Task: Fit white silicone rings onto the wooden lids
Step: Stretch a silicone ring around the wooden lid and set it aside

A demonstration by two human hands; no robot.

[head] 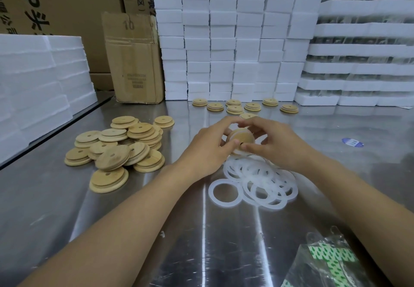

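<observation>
Both hands, left (207, 146) and right (272, 143), hold one lid (240, 137) with curled fingers above the rings (257, 179) at mid-desk (134, 208).

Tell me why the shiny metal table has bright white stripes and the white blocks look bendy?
All head view: the stripes on the shiny steel table are reflected glare; the stacked white foam blocks lean and curve from wide-angle lens distortion; the held round wooden lid looks blurred.

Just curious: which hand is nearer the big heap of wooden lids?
Left. The left hand is right of the heap; the right hand is farther right, beyond it.
</observation>
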